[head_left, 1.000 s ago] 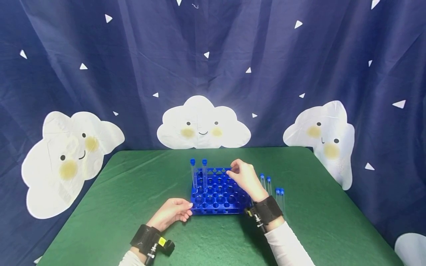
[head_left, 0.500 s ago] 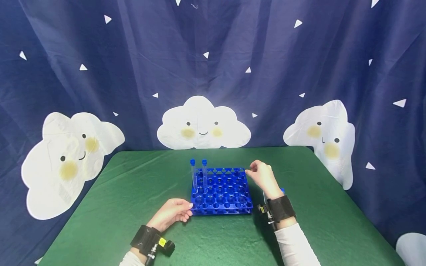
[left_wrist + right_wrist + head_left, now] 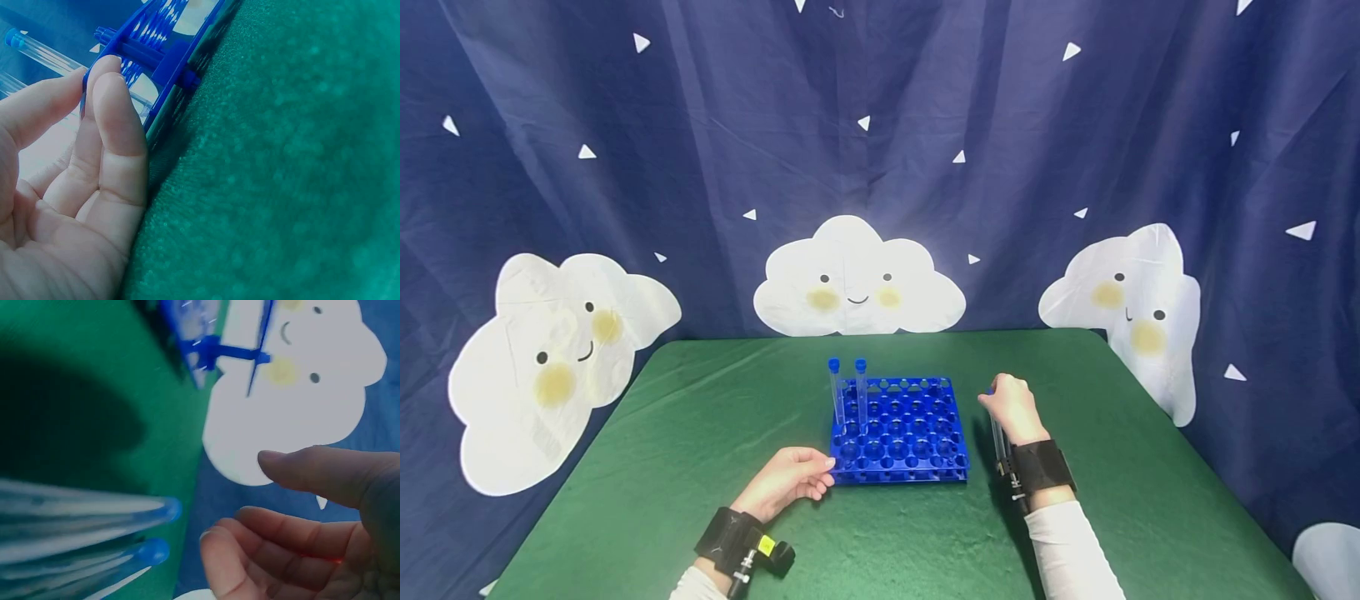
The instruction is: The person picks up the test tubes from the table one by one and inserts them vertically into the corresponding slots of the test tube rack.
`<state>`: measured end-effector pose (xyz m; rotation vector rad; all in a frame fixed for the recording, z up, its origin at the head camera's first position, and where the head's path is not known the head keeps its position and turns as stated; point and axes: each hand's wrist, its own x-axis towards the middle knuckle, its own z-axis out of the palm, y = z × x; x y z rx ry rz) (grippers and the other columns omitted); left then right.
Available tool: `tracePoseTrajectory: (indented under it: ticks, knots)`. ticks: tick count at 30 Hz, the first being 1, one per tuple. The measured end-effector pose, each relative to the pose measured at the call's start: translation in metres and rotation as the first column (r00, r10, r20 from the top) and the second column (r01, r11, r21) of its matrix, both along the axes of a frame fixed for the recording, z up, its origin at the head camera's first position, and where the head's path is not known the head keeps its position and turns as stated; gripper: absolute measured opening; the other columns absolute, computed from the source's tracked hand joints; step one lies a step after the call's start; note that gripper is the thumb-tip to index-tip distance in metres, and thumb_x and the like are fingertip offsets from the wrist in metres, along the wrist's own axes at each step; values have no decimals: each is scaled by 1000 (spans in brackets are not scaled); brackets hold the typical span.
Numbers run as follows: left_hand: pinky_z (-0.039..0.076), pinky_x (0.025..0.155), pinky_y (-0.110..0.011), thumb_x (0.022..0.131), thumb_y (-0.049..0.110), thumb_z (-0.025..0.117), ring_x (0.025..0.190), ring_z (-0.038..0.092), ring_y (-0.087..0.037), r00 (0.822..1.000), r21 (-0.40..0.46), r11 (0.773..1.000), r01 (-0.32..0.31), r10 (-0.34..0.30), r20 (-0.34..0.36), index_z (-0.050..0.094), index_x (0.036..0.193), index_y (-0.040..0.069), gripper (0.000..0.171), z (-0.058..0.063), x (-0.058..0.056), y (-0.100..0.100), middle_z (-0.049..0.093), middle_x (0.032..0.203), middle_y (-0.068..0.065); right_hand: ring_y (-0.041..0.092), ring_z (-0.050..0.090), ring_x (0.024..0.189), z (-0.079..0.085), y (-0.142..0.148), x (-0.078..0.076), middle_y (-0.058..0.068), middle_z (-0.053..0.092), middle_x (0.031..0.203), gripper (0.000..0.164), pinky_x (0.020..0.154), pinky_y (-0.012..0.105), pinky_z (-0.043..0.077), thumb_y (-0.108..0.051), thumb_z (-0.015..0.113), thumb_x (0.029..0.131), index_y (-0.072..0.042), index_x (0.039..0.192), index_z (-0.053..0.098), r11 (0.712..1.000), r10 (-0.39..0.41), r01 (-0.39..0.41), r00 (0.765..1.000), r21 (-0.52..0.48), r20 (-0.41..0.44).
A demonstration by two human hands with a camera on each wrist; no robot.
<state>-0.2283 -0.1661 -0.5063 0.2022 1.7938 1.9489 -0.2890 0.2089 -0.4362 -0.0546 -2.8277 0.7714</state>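
Right hand (image 3: pixel 1015 411): shifted to three o'clock of blue plastic rack (image 3: pixel 901 468); fingers apart, nearest clear blue-capped tubes (image 3: pixel 134 514).
Left hand (image 3: pixel 792 481): fingers clamped on rack corner.

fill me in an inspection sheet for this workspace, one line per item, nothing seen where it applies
Surface: green tabletop, with slight creases.
Job's things: blue rack with two capped tubes standing at its left side; more capped tubes near the right hand, blurred in the right wrist view.
Clutter: nothing seen.
Hands: left hand pinches the rack's near left corner; right hand holds nothing, thumb and fingers apart.
Cables: nothing seen.
Surroundings: dark blue curtain printed with smiling clouds and small white triangles.
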Motion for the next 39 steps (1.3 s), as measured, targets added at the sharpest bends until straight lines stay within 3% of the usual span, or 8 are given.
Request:
tracePoseTrajectory:
  ticks: [3, 12, 26, 39]
  knots:
    - [55, 61, -24, 89, 12, 65, 62, 61, -10, 1000, 0, 1000, 0, 0, 1, 62, 98, -5, 20, 0, 0, 0, 67, 79, -6, 25, 44, 56, -5, 2, 0, 4, 42, 57, 31, 54, 41, 42, -8, 65, 74, -9, 55, 40, 999, -12, 12, 1000, 30, 10]
    - [55, 61, -24, 89, 12, 65, 62, 61, -10, 1000, 2, 1000, 1, -1, 1, 62, 100, -6, 21, 1, 0, 1, 67, 78, -5, 35, 58, 63, -14, 6, 1, 22, 60, 71, 12, 58, 51, 49, -4, 59, 71, -1, 62, 52, 997, -29, 26, 999, 70, 43]
    - [55, 60, -24, 89, 12, 65, 62, 61, -10, 1000, -3, 1000, -3, 3, 1, 62, 99, -6, 21, 0, 1, 0, 68, 78, -5, 44, 62, 70, -26, 7, -1, 29, 63, 77, 8, 60, 54, 50, -2, 64, 70, 4, 69, 59, 996, -29, 25, 998, 80, 51]
    - [55, 60, -24, 89, 14, 66, 62, 61, -10, 1000, -1, 1000, -3, 3, 1, 62, 99, -5, 21, 0, 0, 0, 68, 78, -5, 39, 62, 66, -30, 7, -4, 26, 64, 75, 6, 56, 52, 50, -2, 63, 71, 3, 68, 59, 996, -40, 34, 996, 84, 78]
